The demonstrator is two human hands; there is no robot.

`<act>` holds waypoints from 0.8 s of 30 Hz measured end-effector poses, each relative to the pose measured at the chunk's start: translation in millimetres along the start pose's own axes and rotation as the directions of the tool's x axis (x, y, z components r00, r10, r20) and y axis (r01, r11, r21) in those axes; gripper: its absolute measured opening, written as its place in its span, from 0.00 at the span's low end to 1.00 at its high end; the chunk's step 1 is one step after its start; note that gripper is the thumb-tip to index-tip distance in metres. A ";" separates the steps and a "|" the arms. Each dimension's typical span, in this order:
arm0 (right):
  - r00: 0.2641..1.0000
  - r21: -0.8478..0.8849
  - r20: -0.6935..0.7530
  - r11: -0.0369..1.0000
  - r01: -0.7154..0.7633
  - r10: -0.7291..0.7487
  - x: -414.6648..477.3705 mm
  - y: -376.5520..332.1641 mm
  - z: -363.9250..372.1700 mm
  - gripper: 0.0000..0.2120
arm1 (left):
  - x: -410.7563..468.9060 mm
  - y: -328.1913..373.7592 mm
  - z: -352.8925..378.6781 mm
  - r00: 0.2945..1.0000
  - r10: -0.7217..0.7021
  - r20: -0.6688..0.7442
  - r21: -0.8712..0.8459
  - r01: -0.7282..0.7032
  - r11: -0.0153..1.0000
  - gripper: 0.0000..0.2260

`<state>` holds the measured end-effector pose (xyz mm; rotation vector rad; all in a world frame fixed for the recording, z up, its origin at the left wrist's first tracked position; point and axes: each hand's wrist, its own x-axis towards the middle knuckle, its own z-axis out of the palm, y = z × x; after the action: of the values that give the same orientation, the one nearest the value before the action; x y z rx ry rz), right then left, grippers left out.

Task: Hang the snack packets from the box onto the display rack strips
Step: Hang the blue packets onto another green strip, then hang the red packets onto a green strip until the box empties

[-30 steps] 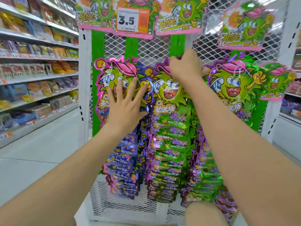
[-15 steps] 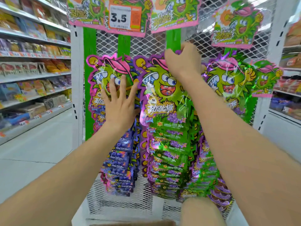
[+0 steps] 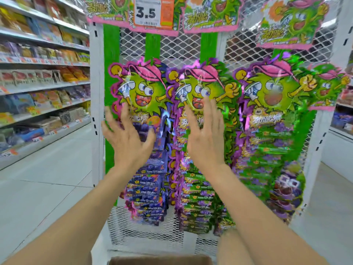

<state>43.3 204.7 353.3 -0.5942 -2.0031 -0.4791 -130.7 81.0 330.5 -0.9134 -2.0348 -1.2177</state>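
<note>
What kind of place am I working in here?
Most likely a supermarket or convenience-store aisle. Long shelves of packaged goods run along the left, an orange price card reading 3.5 tops the white mesh display rack, and snack packets hang on it in strips.

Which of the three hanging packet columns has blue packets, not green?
The leftmost column, behind the left hand: its packets are blue; the middle column and right column are green.

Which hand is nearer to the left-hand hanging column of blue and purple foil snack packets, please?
Left. The left hand spreads open over the blue and purple column's upper part; the right hand is one column over, in front of the green and purple packets.
</note>
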 end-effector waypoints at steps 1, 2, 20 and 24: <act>0.998 0.023 0.032 0.999 0.044 -0.045 -11.2 -6.8 0.8 0.34 | -2.6 -1.9 2.9 0.996 -0.090 0.020 -0.065 0.091 0.994 0.44; 0.995 0.054 0.056 0.995 0.081 -0.084 -21.3 -13.7 2.0 0.33 | -5.3 -2.7 5.2 0.989 -0.141 0.048 -0.124 0.146 0.981 0.43; -0.014 0.268 0.958 0.911 -0.312 -0.287 -240.5 -86.5 86.7 0.09 | -232.4 -128.2 15.4 0.502 -0.169 0.848 0.189 0.012 0.982 0.10; -0.181 0.104 0.971 0.954 -0.280 -0.158 -329.5 -92.7 107.9 0.07 | -299.1 -174.9 22.5 0.092 -0.191 0.977 0.203 -0.138 0.969 0.08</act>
<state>54.0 120.3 4.7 -1.0636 -3.4774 0.7947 -96.8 -35.2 5.0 -1.9414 -3.1264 -0.0536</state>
